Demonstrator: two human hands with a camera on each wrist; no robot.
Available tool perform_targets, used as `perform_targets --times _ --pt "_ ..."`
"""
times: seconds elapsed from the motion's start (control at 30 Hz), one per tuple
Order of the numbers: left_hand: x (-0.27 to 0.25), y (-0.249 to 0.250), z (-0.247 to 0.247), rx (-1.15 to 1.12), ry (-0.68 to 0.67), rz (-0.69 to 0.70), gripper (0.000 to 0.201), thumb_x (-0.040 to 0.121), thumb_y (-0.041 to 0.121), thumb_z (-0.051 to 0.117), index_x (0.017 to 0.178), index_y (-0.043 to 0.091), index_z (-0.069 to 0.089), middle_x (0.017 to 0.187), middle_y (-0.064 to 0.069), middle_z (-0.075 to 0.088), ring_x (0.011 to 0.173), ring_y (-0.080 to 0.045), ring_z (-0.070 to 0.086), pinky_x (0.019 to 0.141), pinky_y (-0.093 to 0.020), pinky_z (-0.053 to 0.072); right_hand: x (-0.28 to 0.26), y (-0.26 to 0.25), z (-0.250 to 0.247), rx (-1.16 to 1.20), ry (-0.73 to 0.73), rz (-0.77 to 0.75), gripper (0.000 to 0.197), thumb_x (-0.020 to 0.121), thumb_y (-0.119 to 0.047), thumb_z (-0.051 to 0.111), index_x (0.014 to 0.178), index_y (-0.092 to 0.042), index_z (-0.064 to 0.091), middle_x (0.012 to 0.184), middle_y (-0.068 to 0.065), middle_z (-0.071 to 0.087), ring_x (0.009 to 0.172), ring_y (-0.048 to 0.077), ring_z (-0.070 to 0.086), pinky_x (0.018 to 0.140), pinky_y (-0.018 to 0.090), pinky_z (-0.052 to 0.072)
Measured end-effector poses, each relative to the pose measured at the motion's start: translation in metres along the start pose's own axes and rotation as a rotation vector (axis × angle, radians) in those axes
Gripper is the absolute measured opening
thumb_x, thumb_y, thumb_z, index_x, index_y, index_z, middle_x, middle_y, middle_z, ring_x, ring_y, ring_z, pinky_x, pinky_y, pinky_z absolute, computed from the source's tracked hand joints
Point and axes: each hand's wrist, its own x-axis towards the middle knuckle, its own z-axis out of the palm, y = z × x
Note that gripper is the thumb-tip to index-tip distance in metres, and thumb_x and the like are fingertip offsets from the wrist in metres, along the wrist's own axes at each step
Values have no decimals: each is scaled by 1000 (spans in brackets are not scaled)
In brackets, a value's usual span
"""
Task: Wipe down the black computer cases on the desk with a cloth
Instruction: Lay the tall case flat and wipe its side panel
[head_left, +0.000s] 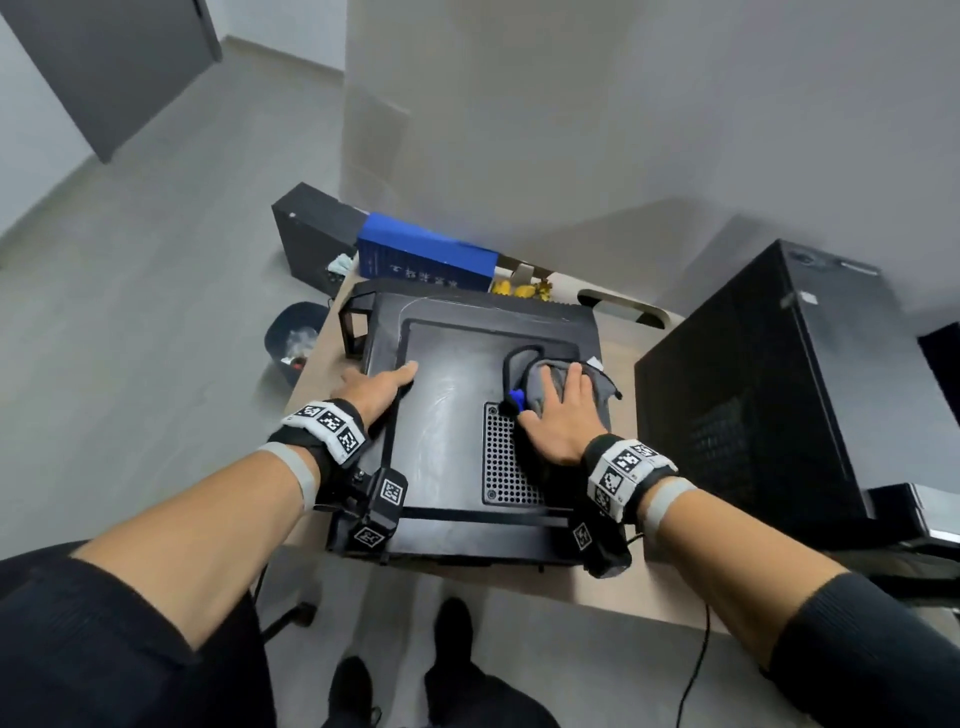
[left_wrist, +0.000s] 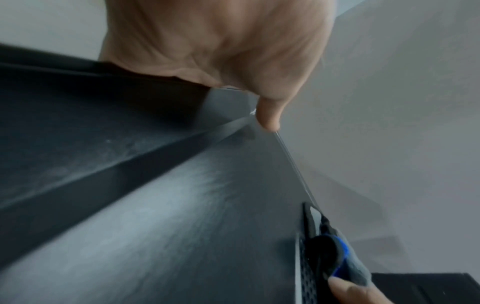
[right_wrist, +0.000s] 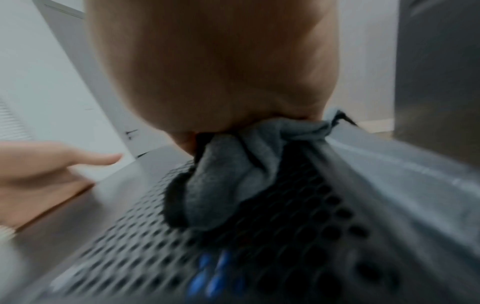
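A black computer case (head_left: 452, 415) lies flat on the desk, its dusty top panel (left_wrist: 182, 216) facing up. My right hand (head_left: 563, 415) presses flat, fingers straight, on a grey cloth (head_left: 545, 382) with a blue tag, at the far end of the perforated vent (head_left: 506, 467). The bunched cloth (right_wrist: 233, 181) shows under my palm. My left hand (head_left: 379, 387) rests on the case's left edge, thumb (left_wrist: 270, 115) straight on top; its other fingers are hidden past the edge. A second black case (head_left: 753, 405) stands upright at the right.
A blue box (head_left: 426, 257) and small yellow items (head_left: 519, 288) sit behind the flat case. A third black case (head_left: 311, 234) and a waste bin (head_left: 293, 338) stand on the floor at the left. The desk's front edge (head_left: 519, 579) is near me; a cable (head_left: 696, 675) hangs from it.
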Motion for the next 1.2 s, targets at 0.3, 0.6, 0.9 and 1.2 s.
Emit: perform_targets --times 0.3,0.6,0.9,1.2 --pt "-11 -3 4 127 62 35 119 52 65 76 153 23 27 150 -14 41 134 -38 44 112 -51 38 60 -42 -16 -68 32 -155 76 95 -63 37 159 -34 7 166 15 -12 153 34 -10 124 48 1" --pt "-3 -2 3 170 59 27 117 48 61 76 148 21 32 143 -12 50 124 -36 53 106 -48 45 24 -81 24 -84 29 -257 77 95 -60 39 158 -36 1 164 15 -19 151 36 -16 122 51 -2" --pt "-4 -5 2 206 108 111 123 46 71 74 151 21 34 149 -9 49 132 -37 49 111 -52 41 9 7 4 104 136 -73 79 97 -46 43 159 -14 7 167 11 -7 154 27 -6 124 38 -1" --pt "-10 -4 1 186 114 137 109 69 59 76 153 10 28 151 -13 46 134 -39 48 113 -49 37 -96 43 59 294 159 1 72 98 -33 45 158 -9 15 167 11 8 154 21 4 125 33 6"
